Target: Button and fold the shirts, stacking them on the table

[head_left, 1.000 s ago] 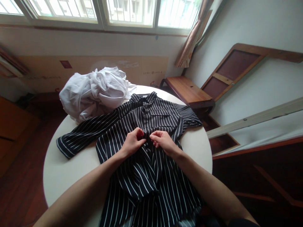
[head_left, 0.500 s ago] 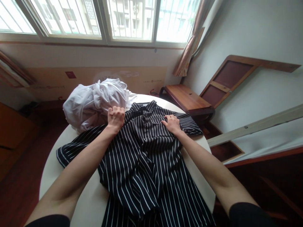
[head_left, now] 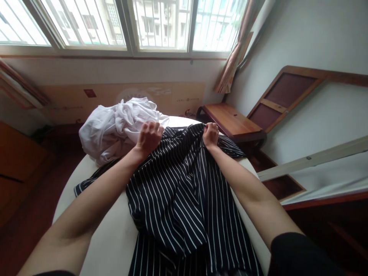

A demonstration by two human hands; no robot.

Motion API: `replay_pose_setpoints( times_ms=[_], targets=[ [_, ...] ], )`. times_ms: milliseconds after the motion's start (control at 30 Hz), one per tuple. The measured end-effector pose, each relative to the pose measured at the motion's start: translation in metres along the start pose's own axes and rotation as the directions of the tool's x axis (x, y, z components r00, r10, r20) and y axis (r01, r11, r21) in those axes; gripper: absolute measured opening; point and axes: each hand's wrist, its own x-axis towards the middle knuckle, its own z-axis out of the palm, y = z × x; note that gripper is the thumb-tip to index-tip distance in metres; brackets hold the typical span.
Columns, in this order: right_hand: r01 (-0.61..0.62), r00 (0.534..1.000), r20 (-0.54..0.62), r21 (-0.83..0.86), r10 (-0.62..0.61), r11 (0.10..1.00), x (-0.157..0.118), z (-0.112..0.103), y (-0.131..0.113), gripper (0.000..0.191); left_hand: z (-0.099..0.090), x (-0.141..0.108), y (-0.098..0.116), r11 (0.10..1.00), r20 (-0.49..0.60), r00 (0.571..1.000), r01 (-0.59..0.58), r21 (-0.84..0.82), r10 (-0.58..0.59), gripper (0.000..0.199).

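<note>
A dark striped shirt [head_left: 172, 191] covers the surface [head_left: 109, 237], with bare room near left; white cloth [head_left: 115, 128] crowds the far-left edge. The right hand's [head_left: 211, 135] fingers pinch the shirt; the left hand's [head_left: 149, 138] curl, grip hidden.

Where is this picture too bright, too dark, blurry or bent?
In the head view, the window glares, washing out the buildings outside; the lower right is nearly black; the left hand looks slightly blurred, perhaps by motion, while stripes on the shirt stay readable; the window's uprights fan outward toward the top, likely lens distortion or tilt.
</note>
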Motion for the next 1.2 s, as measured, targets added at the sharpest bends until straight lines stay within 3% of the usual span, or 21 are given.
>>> replay_pose_setpoints(
  times_ms=[67, 133, 233, 333, 433, 500, 667, 767, 833, 933, 1000, 1033, 1067, 1133, 1200],
  targets=[
    [0.059, 0.980, 0.193, -0.038, -0.050, 0.998, 0.006, 0.000, 0.001, 0.022, 0.005, -0.012, 0.021, 0.999, 0.063, 0.997, -0.031, -0.030, 0.033, 0.027],
    [0.066, 0.946, 0.321, -0.062, -0.043, 0.996, 0.003, -0.003, 0.004, 0.025, 0.013, -0.028, 0.037, 0.997, 0.190, 0.982, -0.009, -0.072, 0.022, 0.042],
    [0.070, 0.949, 0.312, -0.038, -0.055, 0.997, -0.023, -0.016, 0.002, 0.042, 0.028, -0.049, 0.045, 0.993, 0.382, 0.923, 0.013, -0.121, 0.034, 0.041],
    [0.215, 0.907, 0.372, -0.006, -0.197, 0.977, -0.066, -0.034, -0.004, 0.062, 0.038, -0.058, 0.041, 0.990, 0.437, 0.897, -0.012, -0.137, 0.071, 0.023],
    [0.318, 0.804, 0.531, -0.005, -0.267, 0.948, -0.104, -0.044, -0.006, 0.072, 0.037, -0.052, 0.029, 0.997, 0.374, 0.925, -0.045, -0.069, 0.068, 0.031],
    [0.329, 0.757, 0.603, -0.020, -0.251, 0.944, -0.113, -0.042, -0.003, 0.073, 0.030, -0.041, 0.016, 0.996, 0.301, 0.950, -0.084, -0.026, 0.088, 0.032],
    [0.353, 0.737, 0.630, -0.048, -0.246, 0.934, -0.088, -0.023, 0.009, 0.071, 0.016, -0.013, -0.011, 0.964, 0.220, 0.939, -0.261, -0.047, 0.264, 0.038],
    [0.392, 0.720, 0.633, -0.030, -0.286, 0.919, -0.067, -0.016, 0.011, 0.067, 0.019, -0.001, -0.007, 0.960, 0.221, 0.935, -0.279, -0.032, 0.279, 0.041],
    [0.404, 0.726, 0.615, -0.016, -0.310, 0.915, -0.060, -0.016, 0.007, 0.063, 0.018, -0.001, 0.005, 0.968, 0.179, 0.951, -0.249, -0.036, 0.251, 0.040],
    [0.353, 0.812, 0.489, 0.026, -0.320, 0.935, -0.070, -0.033, -0.006, 0.056, -0.003, -0.021, 0.029, 0.952, 0.105, 0.951, -0.276, -0.129, 0.290, 0.033],
    [0.319, 0.853, 0.389, 0.139, -0.348, 0.937, -0.093, -0.058, -0.016, 0.055, -0.026, -0.051, 0.045, 0.888, 0.080, 0.916, -0.356, -0.289, 0.393, 0.029],
    [0.324, 0.842, 0.374, 0.226, -0.389, 0.919, -0.109, -0.075, -0.020, 0.058, -0.038, -0.070, 0.053, 0.826, 0.063, 0.886, -0.400, -0.398, 0.459, 0.036],
    [0.347, 0.800, 0.389, 0.321, -0.456, 0.881, -0.127, -0.092, -0.023, 0.061, -0.048, -0.090, 0.061, 0.763, 0.054, 0.857, -0.425, -0.488, 0.512, 0.049],
    [0.413, 0.670, 0.431, 0.460, -0.604, 0.786, -0.168, -0.127, -0.026, 0.075, -0.060, -0.129, 0.073, 0.711, 0.058, 0.835, -0.427, -0.558, 0.547, 0.071],
    [0.481, 0.528, 0.461, 0.529, -0.713, 0.699, -0.205, -0.154, -0.027, 0.089, -0.059, -0.159, 0.080, 0.770, 0.089, 0.874, -0.367, -0.522, 0.477, 0.056]
  ],
)
